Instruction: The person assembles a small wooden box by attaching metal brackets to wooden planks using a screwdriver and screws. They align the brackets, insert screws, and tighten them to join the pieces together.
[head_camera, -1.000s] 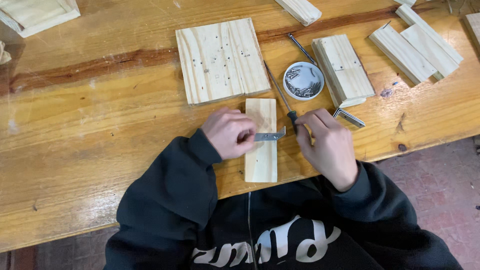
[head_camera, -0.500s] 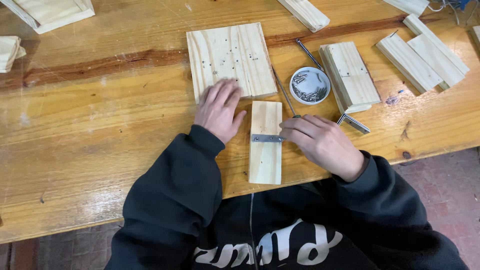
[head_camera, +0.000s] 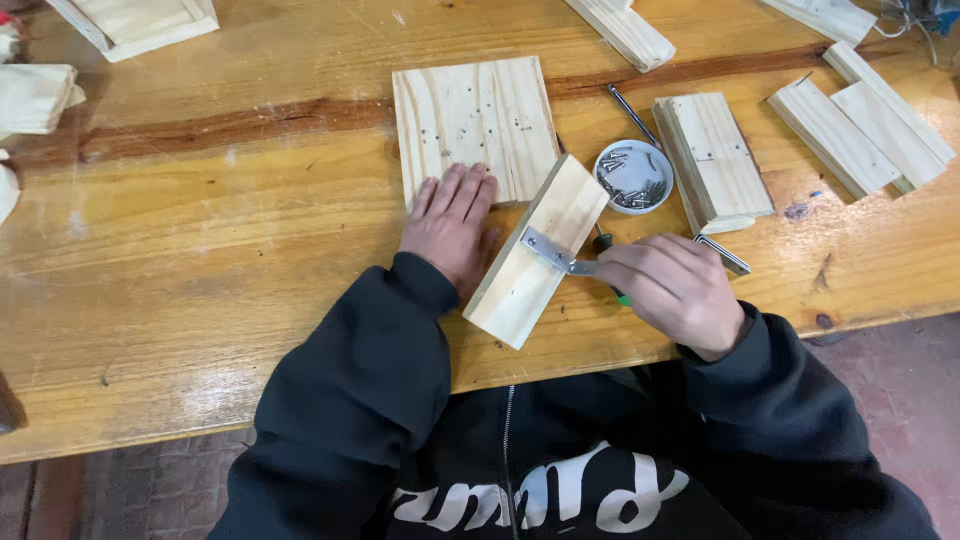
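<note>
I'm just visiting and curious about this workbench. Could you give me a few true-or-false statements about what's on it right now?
1. The left hand lies flat beside the small pale wooden block. True.
2. A grey metal bracket lies across that block. True.
3. The small round white dish is empty. False: it holds small metal screws.
4. The right hand rests on the square pale wooden panel. False: it is at the bracket's end, over a green-handled tool.
5. The block lies square to the table edge. False: it sits at a slant.
</note>
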